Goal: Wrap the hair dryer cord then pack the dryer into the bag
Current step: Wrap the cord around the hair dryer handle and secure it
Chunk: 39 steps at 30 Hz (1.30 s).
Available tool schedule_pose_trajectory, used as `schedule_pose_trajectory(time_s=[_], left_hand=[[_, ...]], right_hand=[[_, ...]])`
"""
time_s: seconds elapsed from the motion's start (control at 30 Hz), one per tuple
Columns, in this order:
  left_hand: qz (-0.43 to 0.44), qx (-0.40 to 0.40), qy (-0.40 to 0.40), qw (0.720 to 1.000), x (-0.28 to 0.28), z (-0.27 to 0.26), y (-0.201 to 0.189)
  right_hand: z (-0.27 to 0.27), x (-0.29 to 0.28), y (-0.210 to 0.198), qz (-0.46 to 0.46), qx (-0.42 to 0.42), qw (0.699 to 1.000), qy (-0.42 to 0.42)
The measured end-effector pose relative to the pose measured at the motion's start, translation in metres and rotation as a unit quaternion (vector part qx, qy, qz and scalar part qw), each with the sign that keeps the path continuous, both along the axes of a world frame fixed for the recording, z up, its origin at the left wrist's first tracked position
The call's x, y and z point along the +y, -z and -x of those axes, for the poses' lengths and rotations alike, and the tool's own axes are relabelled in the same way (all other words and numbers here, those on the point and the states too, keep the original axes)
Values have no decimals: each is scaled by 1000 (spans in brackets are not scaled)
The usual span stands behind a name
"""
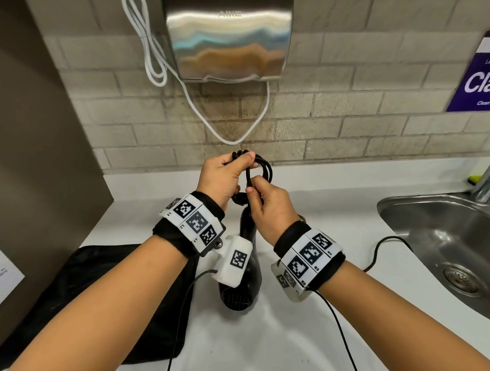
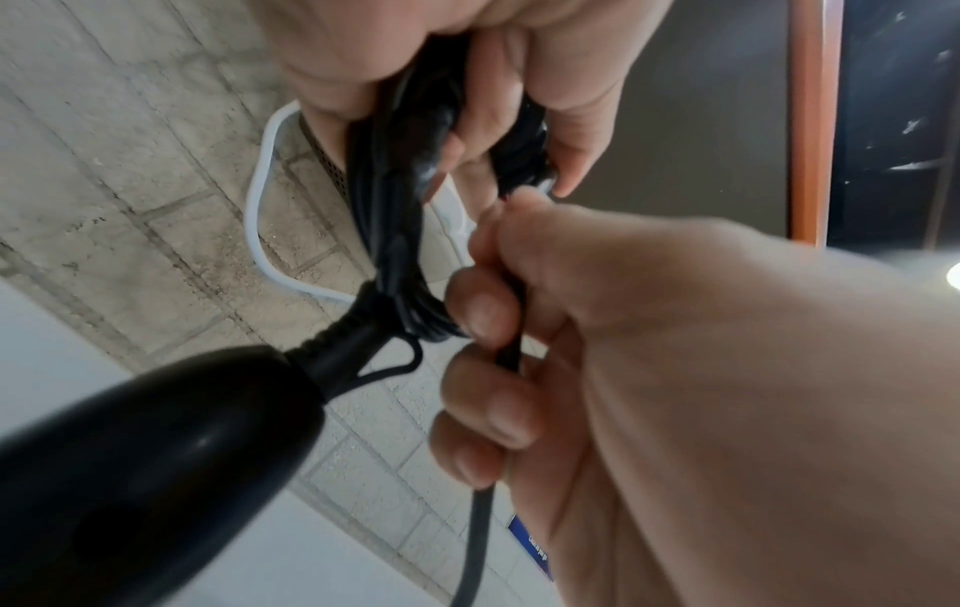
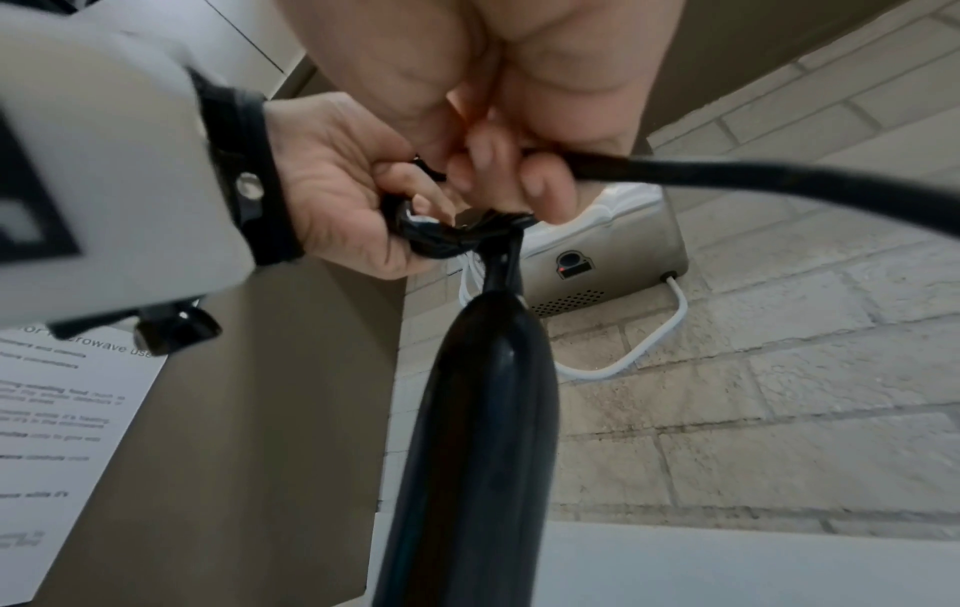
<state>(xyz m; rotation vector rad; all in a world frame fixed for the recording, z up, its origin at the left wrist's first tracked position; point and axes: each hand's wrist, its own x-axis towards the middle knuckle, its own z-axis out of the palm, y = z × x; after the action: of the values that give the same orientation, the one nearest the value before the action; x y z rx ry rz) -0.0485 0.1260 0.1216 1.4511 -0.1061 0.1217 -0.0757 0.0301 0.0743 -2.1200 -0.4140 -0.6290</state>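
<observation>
tabletop (image 1: 309, 224): white, fills the lower head view; tiled wall behind it.
sink (image 1: 445, 234): steel, set in at 3 o'clock, tap at its far edge.
hand dryer (image 1: 229, 36): steel box on the wall at 12 o'clock, white cable looping below it.
bag (image 1: 83, 277): black, flat on the tabletop at 8 o'clock, partly under the left forearm.
dryer (image 1: 251, 268): black, centre of view, handle end up toward the hands, vented end low near the tabletop; whether it touches the surface, cannot tell.
cord (image 1: 261, 169): black, several loops bundled just above the dryer handle; a free run leaves the bundle toward the right.
left hand (image 1: 224, 180): fingers curled tight round the top of the loop bundle, thumb over it.
right hand (image 1: 269, 206): just below and touching the left, fingers curled round a single strand of cord beside the bundle.
sign (image 1: 476, 77): purple, on the wall at 2 o'clock.
paper (image 1: 2, 274): printed sheet on the brown panel at 9 o'clock.
</observation>
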Motion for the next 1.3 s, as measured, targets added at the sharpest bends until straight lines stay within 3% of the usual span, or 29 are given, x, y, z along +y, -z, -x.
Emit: schedule_pose_trajectory(time_s=[0.13, 0.23, 0.3, 0.33, 0.47, 0.6, 0.77, 0.97, 1.03, 1.1, 1.17, 1.23, 1.3], left_hand=[[29, 10, -33, 999, 3, -2, 1], [41, 16, -46, 998, 10, -4, 0], [43, 18, -45, 998, 12, -6, 2], [44, 20, -43, 998, 12, -6, 3], [75, 41, -39, 996, 10, -9, 5], [92, 51, -38, 994, 14, -12, 5], [105, 48, -39, 993, 17, -14, 6], [112, 46, -28, 992, 17, -11, 6], [109, 44, -39, 992, 21, -14, 8], [105, 41, -41, 993, 24, -14, 10], [97, 38, -35, 994, 23, -11, 9], [85, 37, -30, 995, 21, -8, 8], [84, 37, -24, 996, 18, -6, 8]], right_hand=[[14, -18, 16, 61, 46, 995, 60], [22, -44, 49, 155, 161, 958, 180], [21, -58, 69, 122, 247, 935, 225], [19, -60, 74, 72, 260, 937, 223], [11, -52, 57, -94, 122, 977, 150], [13, -33, 20, -188, 13, 978, 89], [36, -2, -16, -306, 0, 951, -44], [43, 10, -12, -301, 53, 949, -83], [42, -4, -3, -273, 101, 953, -87], [36, -26, 12, -168, 146, 974, -51], [17, -57, 34, -39, 218, 975, 19], [-6, -90, 63, 82, 314, 937, 126], [-21, -119, 87, 194, 402, 862, 241]])
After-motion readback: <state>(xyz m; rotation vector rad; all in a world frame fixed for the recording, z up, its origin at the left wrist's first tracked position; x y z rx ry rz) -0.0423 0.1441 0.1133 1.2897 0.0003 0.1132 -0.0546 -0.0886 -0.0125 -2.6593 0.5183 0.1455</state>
